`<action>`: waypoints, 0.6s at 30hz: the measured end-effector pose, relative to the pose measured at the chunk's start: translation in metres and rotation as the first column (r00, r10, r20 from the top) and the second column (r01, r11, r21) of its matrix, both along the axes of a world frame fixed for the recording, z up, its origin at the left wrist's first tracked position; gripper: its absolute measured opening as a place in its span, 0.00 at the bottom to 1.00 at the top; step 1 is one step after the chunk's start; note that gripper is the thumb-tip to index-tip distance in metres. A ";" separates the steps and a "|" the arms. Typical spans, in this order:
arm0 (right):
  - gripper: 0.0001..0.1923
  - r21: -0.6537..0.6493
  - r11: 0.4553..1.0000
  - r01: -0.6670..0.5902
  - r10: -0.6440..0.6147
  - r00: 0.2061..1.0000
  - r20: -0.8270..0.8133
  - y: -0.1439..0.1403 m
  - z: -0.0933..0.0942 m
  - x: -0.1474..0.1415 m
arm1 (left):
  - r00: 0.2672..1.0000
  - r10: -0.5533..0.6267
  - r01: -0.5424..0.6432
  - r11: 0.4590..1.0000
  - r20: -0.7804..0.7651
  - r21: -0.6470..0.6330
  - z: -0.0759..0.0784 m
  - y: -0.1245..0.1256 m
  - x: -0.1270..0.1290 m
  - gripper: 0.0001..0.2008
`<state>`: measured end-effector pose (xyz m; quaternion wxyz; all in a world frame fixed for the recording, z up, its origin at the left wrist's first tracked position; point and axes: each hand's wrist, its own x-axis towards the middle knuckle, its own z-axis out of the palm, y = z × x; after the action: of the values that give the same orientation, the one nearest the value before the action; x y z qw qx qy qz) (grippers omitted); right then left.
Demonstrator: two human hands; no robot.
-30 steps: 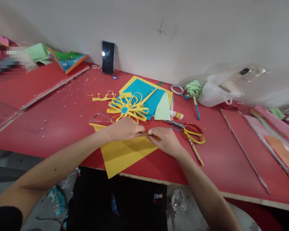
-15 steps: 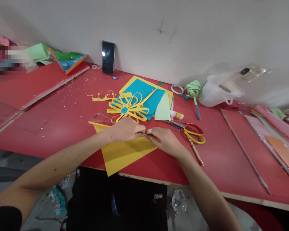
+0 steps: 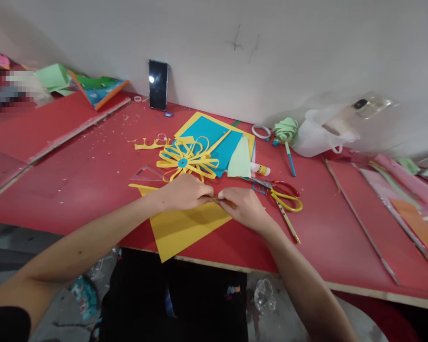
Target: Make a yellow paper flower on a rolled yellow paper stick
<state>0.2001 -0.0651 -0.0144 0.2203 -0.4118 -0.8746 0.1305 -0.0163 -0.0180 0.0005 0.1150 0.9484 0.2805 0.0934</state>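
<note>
My left hand (image 3: 185,191) and my right hand (image 3: 243,205) meet above a yellow paper sheet (image 3: 180,232), each closed in a pinch on a thin yellow paper strip (image 3: 216,198). Most of the strip is hidden by my fingers, so whether it is rolled or folded is unclear. Just beyond my left hand lies a flower of looped yellow strips with a blue centre (image 3: 183,163). Scissors with red and yellow handles (image 3: 287,195) rest to the right of my right hand, near a pencil (image 3: 288,223).
Blue paper (image 3: 210,133), a pale green piece (image 3: 239,159) and a glue stick (image 3: 260,169) lie behind my hands. A phone (image 3: 158,85) leans on the wall. A green paper rose (image 3: 286,130), tape roll (image 3: 261,131) and white plastic bag (image 3: 316,137) sit at the back right.
My fingertips have drawn slightly apart, showing a little more of the yellow strip between them. The view has shifted slightly; the other things stay put.
</note>
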 end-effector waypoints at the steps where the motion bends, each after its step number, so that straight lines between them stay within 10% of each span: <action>1: 0.04 -0.008 1.000 0.005 -0.005 1.000 -0.004 0.000 0.000 0.000 | 1.000 0.000 0.000 1.000 -0.003 0.008 0.000 0.000 0.000 0.11; 18: 0.05 -0.019 1.000 0.005 -0.005 1.000 0.021 0.000 0.000 0.001 | 0.998 0.032 -0.030 0.999 0.057 -0.031 -0.002 0.001 0.000 0.08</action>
<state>0.2006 -0.0648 -0.0148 0.2073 -0.4174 -0.8746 0.1337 -0.0165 -0.0171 -0.0012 0.1360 0.9389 0.2933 0.1181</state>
